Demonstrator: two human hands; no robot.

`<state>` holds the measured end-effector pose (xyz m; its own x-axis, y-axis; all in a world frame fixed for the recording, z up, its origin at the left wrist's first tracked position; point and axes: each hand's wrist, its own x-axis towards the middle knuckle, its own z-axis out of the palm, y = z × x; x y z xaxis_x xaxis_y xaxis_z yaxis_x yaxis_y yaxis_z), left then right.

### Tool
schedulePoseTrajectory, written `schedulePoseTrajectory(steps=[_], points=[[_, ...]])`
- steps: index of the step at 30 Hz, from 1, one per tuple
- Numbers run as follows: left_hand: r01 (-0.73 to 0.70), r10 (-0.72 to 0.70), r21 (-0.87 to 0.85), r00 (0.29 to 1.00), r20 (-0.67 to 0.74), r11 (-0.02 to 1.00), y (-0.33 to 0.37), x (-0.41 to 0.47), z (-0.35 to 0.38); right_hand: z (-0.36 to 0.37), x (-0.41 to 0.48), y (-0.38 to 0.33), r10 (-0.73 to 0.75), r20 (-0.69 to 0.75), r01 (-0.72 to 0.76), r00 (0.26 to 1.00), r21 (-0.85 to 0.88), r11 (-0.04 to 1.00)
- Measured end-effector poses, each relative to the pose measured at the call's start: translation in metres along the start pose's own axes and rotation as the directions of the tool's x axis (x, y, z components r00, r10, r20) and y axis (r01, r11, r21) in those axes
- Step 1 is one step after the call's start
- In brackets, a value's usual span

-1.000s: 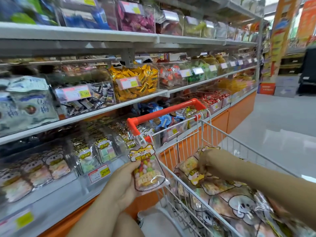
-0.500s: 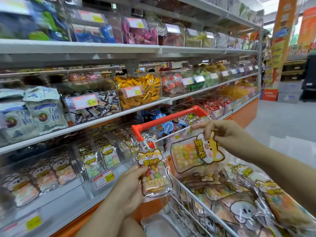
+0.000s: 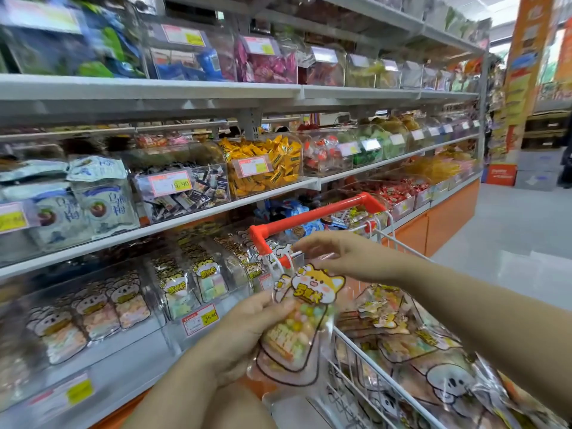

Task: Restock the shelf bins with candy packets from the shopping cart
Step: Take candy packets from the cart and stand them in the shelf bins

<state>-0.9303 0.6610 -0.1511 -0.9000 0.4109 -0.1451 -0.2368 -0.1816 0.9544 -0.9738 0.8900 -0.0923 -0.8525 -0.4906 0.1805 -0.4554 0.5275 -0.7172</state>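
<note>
Mid-gathering, left hand (image 3: pixel 247 329) grips a clear dog-printed candy packet (image 3: pixel 294 332), right hand's (image 3: pixel 349 258) hold unclear; next, probably the clear plastic shelf bin (image 3: pixel 229 305).

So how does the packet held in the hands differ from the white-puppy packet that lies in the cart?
The held packet is roughly upright, gripped by the left hand; the puppy packet lies flat among others in the cart. The held packet has a yellow cartoon animal on top; the puppy packet shows a white face. Both are clear plastic packets with cartoon animals.
</note>
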Motion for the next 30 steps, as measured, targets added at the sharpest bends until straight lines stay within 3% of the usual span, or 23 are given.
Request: schedulePoseTrajectory(steps=[2,4,7,9,12,15,19,22,25,30], points=[[-0.016,0.01,-0.062,0.996,-0.089,0.998,0.001,0.002,0.0,-0.008,-0.004,0.034,0.067,-0.041,-0.071,0.997,-0.128,0.989],[-0.026,-0.01,-0.168,0.977,-0.213,0.985,-0.002,0.006,-0.005,-0.011,-0.011,0.073,0.22,0.044,-0.189,0.974,-0.369,0.91],[0.043,-0.137,-0.36,0.961,-0.239,0.932,-0.005,0.009,-0.011,0.003,-0.019,0.119,0.478,0.133,-0.305,0.868,-0.616,0.726],[0.079,-0.174,-0.39,0.961,-0.214,0.917,-0.005,0.009,-0.011,0.01,-0.019,0.131,0.529,0.12,-0.327,0.84,-0.667,0.67],[0.074,-0.157,-0.343,0.963,-0.221,0.936,-0.006,0.01,-0.011,0.012,-0.016,0.132,0.513,0.094,-0.315,0.853,-0.691,0.651],[0.056,-0.142,-0.328,0.96,-0.243,0.943,-0.005,0.01,-0.01,0.016,-0.013,0.139,0.464,0.024,-0.276,0.886,-0.776,0.567],[0.046,-0.147,-0.346,0.952,-0.27,0.937,-0.006,0.007,-0.013,0.01,-0.013,0.141,0.267,-0.197,-0.309,0.943,-0.817,0.487],[0.06,-0.17,-0.339,0.937,-0.304,0.939,-0.006,0.007,-0.019,-0.012,-0.017,0.12,0.069,-0.337,-0.324,0.939,-0.799,0.507],[0.069,-0.186,-0.331,0.924,-0.335,0.941,-0.005,0.007,-0.03,-0.039,-0.025,0.077,-0.097,-0.401,-0.254,0.911,-0.73,0.634],[0.091,-0.19,-0.292,0.925,-0.329,0.952,-0.002,-0.003,-0.039,-0.048,-0.033,-0.007,-0.17,-0.209,0.067,0.963,-0.425,0.902]])
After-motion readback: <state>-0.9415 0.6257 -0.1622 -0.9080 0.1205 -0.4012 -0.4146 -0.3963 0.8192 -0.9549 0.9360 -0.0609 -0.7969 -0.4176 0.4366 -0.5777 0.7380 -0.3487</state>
